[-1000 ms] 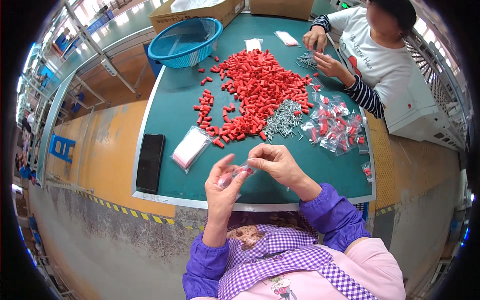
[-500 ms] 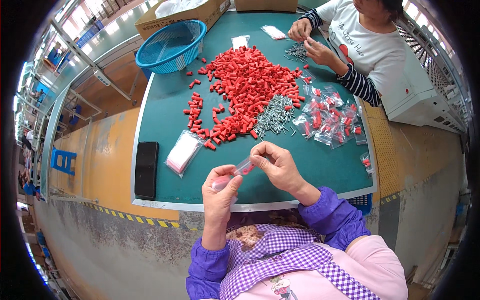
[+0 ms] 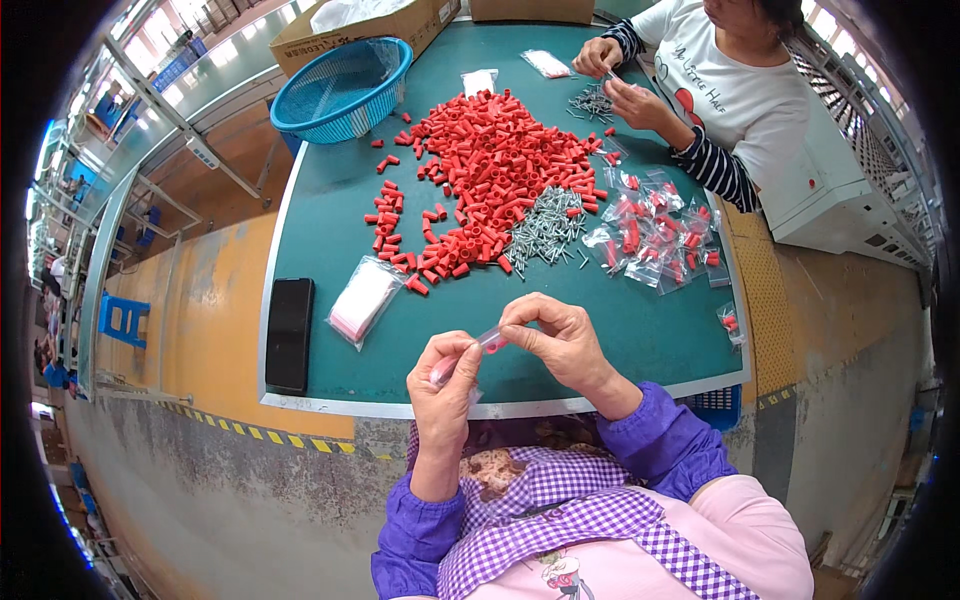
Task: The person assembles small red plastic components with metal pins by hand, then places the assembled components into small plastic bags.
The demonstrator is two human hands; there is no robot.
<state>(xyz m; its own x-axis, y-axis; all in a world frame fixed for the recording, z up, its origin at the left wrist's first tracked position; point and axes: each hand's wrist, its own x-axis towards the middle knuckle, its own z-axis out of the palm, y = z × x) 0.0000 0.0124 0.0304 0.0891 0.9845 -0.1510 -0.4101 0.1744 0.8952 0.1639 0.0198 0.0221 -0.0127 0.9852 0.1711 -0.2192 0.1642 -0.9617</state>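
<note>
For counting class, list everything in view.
Short plastic tubes: uncountable, red, centre
Thin metal fasteners: two piles, silver, right
Filled plastic bags: many, clear, right
Flat plastic packs: three, whitish, left and far
Round plastic basket: one, blue, far left
Rectangular phone: one, black, left
Cardboard boxes: two, brown, far
Rectangular table: one, green, centre
Plastic stool: at least one, blue, left
Co-worker: one, white top, far right
Left hand, right hand: two, bare, holding clear plastic bag
</note>
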